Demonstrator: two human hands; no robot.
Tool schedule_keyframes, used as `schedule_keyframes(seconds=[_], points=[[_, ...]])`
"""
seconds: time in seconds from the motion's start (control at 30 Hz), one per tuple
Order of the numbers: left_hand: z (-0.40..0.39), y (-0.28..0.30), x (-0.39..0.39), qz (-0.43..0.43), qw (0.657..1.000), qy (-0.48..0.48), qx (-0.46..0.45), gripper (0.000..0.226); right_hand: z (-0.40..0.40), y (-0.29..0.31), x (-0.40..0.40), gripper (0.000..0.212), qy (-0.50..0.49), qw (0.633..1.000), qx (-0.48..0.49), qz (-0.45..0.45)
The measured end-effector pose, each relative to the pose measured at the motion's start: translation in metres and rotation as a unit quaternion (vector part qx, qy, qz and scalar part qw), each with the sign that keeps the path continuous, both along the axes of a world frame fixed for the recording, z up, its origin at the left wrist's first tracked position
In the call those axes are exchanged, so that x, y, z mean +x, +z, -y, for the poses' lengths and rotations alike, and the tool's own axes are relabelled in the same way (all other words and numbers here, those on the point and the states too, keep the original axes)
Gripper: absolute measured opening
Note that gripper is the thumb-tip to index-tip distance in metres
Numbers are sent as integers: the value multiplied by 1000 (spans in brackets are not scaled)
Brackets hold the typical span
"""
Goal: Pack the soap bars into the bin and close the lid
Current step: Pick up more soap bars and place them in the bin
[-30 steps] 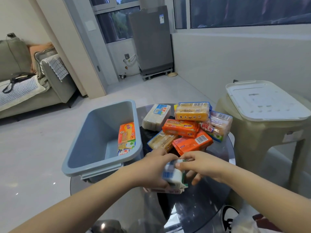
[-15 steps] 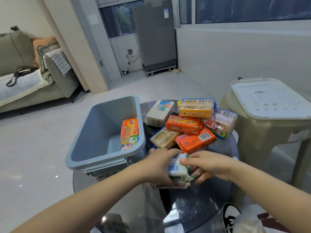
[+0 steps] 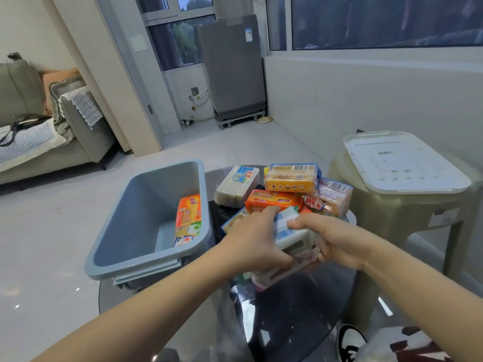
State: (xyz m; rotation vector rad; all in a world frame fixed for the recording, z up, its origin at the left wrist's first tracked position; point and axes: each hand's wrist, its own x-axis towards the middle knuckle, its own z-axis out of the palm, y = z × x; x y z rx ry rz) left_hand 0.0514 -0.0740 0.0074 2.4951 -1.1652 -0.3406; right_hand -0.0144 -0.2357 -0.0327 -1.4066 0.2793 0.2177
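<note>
On a round glass table [image 3: 300,317], both hands, left [image 3: 257,246] and right [image 3: 337,241], grip white wrapped soap bars [image 3: 292,236] beside a grey plastic bin [image 3: 146,205] holding few bars, most of the pile [image 3: 287,189] unpacked, white lid [image 3: 402,160] off on a stool [image 3: 418,212].

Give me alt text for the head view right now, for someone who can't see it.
Both hands, left hand and right hand, grip a white soap pack over a glass table, beside a pile of soap bars. The grey bin at left holds a few bars; its white lid lies on a stool at right.
</note>
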Motion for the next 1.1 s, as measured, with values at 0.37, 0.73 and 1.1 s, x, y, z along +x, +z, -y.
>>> schedule_keyframes(seconds=[0.37,0.73,1.1], points=[[-26,68,25,-378,921,53,-75,60,13,62,14,63,42,994,61,82],[-98,78,45,-415,826,177,-339,39,-80,97,73,61,-7,994,62,94],[-157,67,94,-259,809,273,-451,32,-173,110,155,33,55,998,6,30]])
